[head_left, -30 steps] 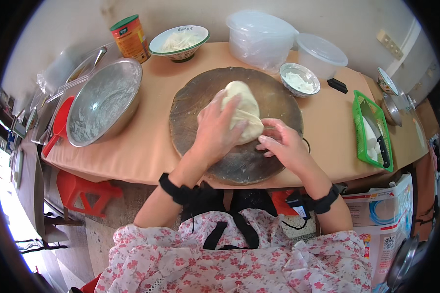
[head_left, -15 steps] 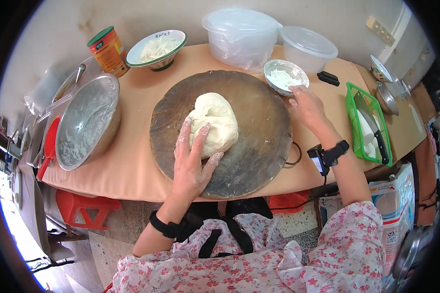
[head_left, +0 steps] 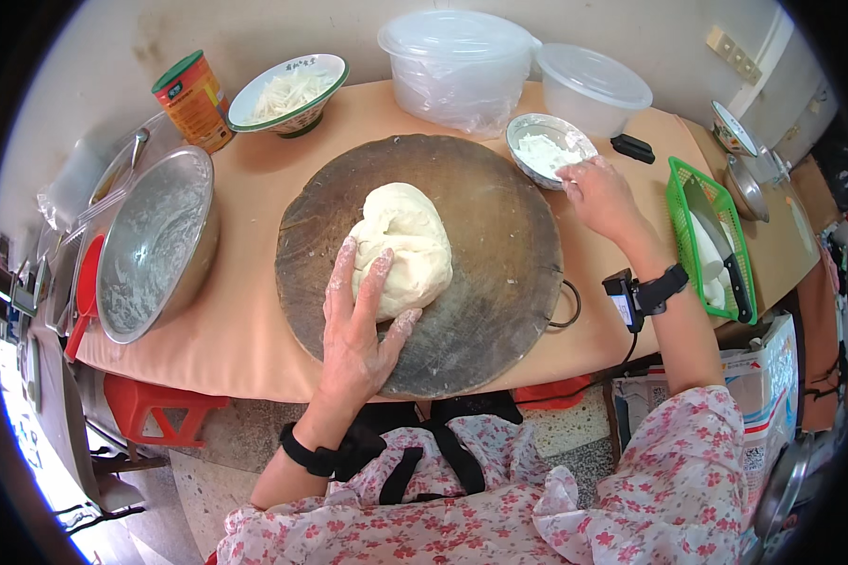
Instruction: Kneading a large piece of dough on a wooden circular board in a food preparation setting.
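Observation:
A pale, lumpy ball of dough (head_left: 405, 240) sits on a round, worn wooden board (head_left: 490, 292). My left hand (head_left: 356, 330), floury, has its fingers spread against the dough's lower left side. At the bowl of white powder (head_left: 544, 148), above the board's right, my right hand (head_left: 598, 193) is closed, fingertips drawn together at the rim; what is between them is too small to make out.
A steel bowl (head_left: 155, 254) and red scoop (head_left: 89, 282) lie left. Behind are an orange canister (head_left: 193, 104), a bowl of white shreds (head_left: 287, 94) and lidded plastic tubs (head_left: 457, 71). A green basket (head_left: 716, 240) with a knife is right; a red stool (head_left: 160, 405) stands below.
The dough has come down from my raised left hand onto the board, with that hand now lower beside it. My right hand left the dough, reached the powder bowl and closed its fingers there.

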Demonstrator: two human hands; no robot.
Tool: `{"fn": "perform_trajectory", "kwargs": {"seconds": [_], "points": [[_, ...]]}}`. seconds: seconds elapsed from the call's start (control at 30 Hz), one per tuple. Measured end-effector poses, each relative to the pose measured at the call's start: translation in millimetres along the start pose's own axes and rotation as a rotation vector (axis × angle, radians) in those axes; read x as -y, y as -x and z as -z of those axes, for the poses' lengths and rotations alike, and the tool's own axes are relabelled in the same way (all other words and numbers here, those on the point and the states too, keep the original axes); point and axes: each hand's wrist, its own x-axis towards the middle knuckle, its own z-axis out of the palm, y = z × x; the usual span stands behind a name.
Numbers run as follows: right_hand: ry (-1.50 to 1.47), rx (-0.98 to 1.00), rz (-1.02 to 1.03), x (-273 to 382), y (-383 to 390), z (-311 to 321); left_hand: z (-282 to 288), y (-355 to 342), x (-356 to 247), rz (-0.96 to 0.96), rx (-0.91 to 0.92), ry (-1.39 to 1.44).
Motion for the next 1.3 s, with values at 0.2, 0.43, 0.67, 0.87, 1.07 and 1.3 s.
{"fn": "perform_trajectory", "kwargs": {"seconds": [0.2, 0.43, 0.67, 0.87, 1.07, 1.3], "points": [[-0.411, 0.175, -0.19, -7, -36, -8, -3, 0, 3, -0.011, -0.004, -0.005], [-0.457, 0.295, -0.23, -16, -56, -30, -2, 0, 4, -0.016, -0.006, -0.02], [-0.398, 0.3, -0.14, -27, -67, -45, -1, -1, 0, -0.008, 0.019, -0.024], [-0.395, 0.266, -0.262, -31, -69, -40, -4, 0, 3, -0.022, -0.034, 0.004], [-0.714, 0.169, -0.545, -35, -64, -30, 3, -2, 1, 0.085, -0.037, -0.005], [-1.035, 0.107, -0.604, -50, -59, -42, 1, -8, -6, 0.13, -0.077, 0.11]]}}
